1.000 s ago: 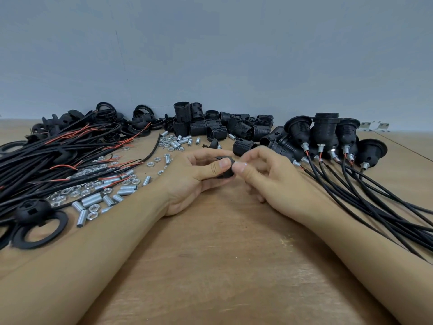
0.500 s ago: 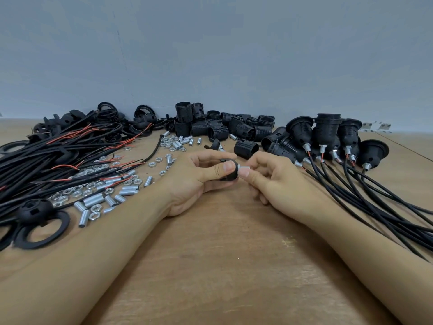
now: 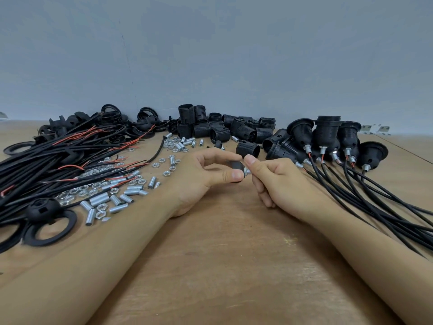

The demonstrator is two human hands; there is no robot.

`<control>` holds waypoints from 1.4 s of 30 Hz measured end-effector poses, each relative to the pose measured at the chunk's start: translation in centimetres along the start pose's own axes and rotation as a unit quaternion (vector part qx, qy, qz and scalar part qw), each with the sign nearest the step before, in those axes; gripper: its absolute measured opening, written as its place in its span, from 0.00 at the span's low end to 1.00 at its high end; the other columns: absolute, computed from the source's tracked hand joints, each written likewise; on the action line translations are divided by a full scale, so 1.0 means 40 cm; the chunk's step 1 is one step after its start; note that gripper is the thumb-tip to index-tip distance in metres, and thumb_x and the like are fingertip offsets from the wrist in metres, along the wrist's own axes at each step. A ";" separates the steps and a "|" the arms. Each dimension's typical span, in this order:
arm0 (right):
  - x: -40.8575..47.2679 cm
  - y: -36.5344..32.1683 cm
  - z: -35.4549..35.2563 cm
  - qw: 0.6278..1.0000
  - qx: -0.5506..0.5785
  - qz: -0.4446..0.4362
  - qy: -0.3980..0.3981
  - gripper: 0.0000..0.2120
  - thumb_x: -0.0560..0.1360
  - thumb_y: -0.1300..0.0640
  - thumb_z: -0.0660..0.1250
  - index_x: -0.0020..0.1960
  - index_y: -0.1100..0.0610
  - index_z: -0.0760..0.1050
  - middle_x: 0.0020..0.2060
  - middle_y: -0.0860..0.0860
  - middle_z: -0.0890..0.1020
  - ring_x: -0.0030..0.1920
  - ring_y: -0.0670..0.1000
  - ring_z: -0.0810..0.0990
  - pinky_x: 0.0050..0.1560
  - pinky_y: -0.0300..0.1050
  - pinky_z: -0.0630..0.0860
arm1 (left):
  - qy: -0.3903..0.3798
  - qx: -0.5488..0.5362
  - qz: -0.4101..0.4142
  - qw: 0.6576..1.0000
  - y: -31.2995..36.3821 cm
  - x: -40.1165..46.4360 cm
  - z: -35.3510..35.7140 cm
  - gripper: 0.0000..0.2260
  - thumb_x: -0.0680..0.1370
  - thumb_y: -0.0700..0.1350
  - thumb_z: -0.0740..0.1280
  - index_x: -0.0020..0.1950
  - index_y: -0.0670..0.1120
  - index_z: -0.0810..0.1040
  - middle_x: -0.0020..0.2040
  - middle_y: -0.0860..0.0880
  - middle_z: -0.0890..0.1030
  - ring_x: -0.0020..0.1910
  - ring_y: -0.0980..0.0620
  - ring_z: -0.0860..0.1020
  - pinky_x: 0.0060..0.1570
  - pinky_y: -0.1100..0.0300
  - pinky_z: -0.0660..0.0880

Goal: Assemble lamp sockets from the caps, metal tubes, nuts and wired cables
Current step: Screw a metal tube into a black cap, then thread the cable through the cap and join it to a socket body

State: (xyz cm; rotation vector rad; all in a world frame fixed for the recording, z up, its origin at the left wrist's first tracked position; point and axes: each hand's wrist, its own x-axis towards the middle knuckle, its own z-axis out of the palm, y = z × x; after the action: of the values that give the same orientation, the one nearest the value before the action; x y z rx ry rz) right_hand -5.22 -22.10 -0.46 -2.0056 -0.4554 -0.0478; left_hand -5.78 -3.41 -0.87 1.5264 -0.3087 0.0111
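Two hands meet over the middle of a wooden tabletop (image 3: 210, 266), fitting a small metal tube into a black cap.

The left hand (image 3: 201, 177) pinches the black cap (image 3: 235, 165) between thumb and forefinger; the right hand (image 3: 278, 181) pinches a short metal tube (image 3: 247, 171) at the cap's right face. The tube's long axis runs left to right, pointing into the cap, so the right hand probably does the turning. Far left lie wired cables (image 3: 58, 160) and loose nuts and tubes (image 3: 105, 193); far centre, black socket bodies (image 3: 222, 127); right, finished sockets (image 3: 328, 137) trailing cables.
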 end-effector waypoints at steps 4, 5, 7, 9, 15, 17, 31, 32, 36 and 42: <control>0.005 0.001 0.002 1.000 0.015 -0.016 -0.004 0.21 0.79 0.41 0.60 0.38 0.56 0.76 0.25 0.55 0.79 0.22 0.49 0.71 0.26 0.37 0.69 | 0.043 0.056 0.068 0.995 0.010 -0.003 0.002 0.18 0.60 0.47 0.79 0.49 0.49 0.85 0.44 0.54 0.85 0.44 0.55 0.84 0.46 0.64 0.78; 0.006 0.003 0.001 0.999 0.021 -0.026 -0.007 0.18 0.80 0.43 0.62 0.42 0.57 0.76 0.27 0.54 0.80 0.23 0.49 0.72 0.25 0.37 0.68 | 0.045 0.056 0.064 0.995 0.010 -0.004 -0.001 0.18 0.61 0.47 0.79 0.49 0.48 0.84 0.44 0.52 0.85 0.43 0.54 0.84 0.46 0.62 0.79; 0.006 0.008 -0.002 0.999 0.023 -0.036 -0.015 0.13 0.80 0.49 0.63 0.43 0.58 0.75 0.28 0.53 0.79 0.24 0.48 0.72 0.25 0.36 0.68 | 0.033 0.072 0.054 0.995 0.010 -0.008 -0.004 0.16 0.64 0.45 0.79 0.50 0.47 0.84 0.43 0.52 0.86 0.42 0.53 0.85 0.45 0.62 0.79; 0.006 0.011 -0.003 0.999 -0.001 -0.039 -0.014 0.15 0.81 0.50 0.62 0.41 0.57 0.75 0.25 0.51 0.77 0.24 0.47 0.73 0.26 0.34 0.68 | 0.031 0.112 0.068 0.991 0.010 -0.010 -0.002 0.13 0.67 0.42 0.79 0.49 0.48 0.84 0.43 0.54 0.85 0.42 0.56 0.84 0.45 0.63 0.79; -0.001 0.006 -0.001 0.999 0.010 -0.039 -0.021 0.25 0.82 0.44 0.57 0.35 0.61 0.66 0.22 0.55 0.71 0.24 0.53 0.69 0.29 0.38 0.69 | 0.018 0.162 0.135 0.977 0.026 -0.015 0.003 0.17 0.66 0.37 0.81 0.47 0.53 0.80 0.47 0.50 0.83 0.45 0.53 0.83 0.50 0.58 0.81; -0.003 0.006 0.001 0.999 0.013 -0.029 -0.021 0.26 0.82 0.43 0.57 0.33 0.60 0.66 0.21 0.55 0.70 0.24 0.53 0.68 0.29 0.37 0.69 | -0.002 0.220 0.140 0.965 0.028 -0.018 0.000 0.17 0.67 0.39 0.81 0.47 0.52 0.78 0.48 0.53 0.81 0.44 0.57 0.82 0.49 0.59 0.81; -0.002 0.010 0.006 0.999 -0.012 -0.029 -0.013 0.18 0.82 0.48 0.61 0.41 0.58 0.79 0.25 0.52 0.79 0.23 0.46 0.72 0.30 0.35 0.70 | 0.049 0.654 0.023 0.755 0.028 0.005 -0.132 0.12 0.78 0.56 0.68 0.57 0.51 0.79 0.54 0.52 0.80 0.56 0.48 0.76 0.54 0.54 0.73; -0.002 0.009 0.006 0.999 -0.012 -0.028 -0.012 0.17 0.82 0.49 0.61 0.43 0.58 0.79 0.26 0.51 0.79 0.23 0.46 0.72 0.29 0.35 0.70 | 0.065 0.685 0.000 0.726 0.027 0.007 -0.144 0.14 0.78 0.57 0.66 0.58 0.50 0.79 0.57 0.49 0.79 0.59 0.46 0.74 0.57 0.52 0.72; -0.002 0.005 0.004 1.000 -0.004 -0.019 -0.010 0.09 0.81 0.54 0.63 0.48 0.58 0.79 0.29 0.50 0.80 0.25 0.47 0.72 0.30 0.38 0.72 | 0.135 0.724 -0.109 0.667 0.041 0.009 -0.201 0.19 0.80 0.58 0.62 0.67 0.51 0.73 0.66 0.44 0.74 0.67 0.39 0.69 0.62 0.46 0.68; -0.002 0.002 0.004 1.000 -0.002 0.000 -0.014 0.04 0.79 0.60 0.68 0.51 0.60 0.79 0.33 0.54 0.81 0.25 0.42 0.73 0.30 0.36 0.72 | 0.191 0.689 -0.197 0.671 0.040 0.008 -0.265 0.17 0.80 0.54 0.64 0.65 0.47 0.76 0.65 0.43 0.77 0.64 0.39 0.72 0.60 0.47 0.70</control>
State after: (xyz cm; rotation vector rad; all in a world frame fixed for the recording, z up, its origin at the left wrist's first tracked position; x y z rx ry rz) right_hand -5.30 -22.01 -0.62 -2.0132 -0.4747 -0.0209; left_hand -3.76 7.03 0.61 3.0169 0.5590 0.2786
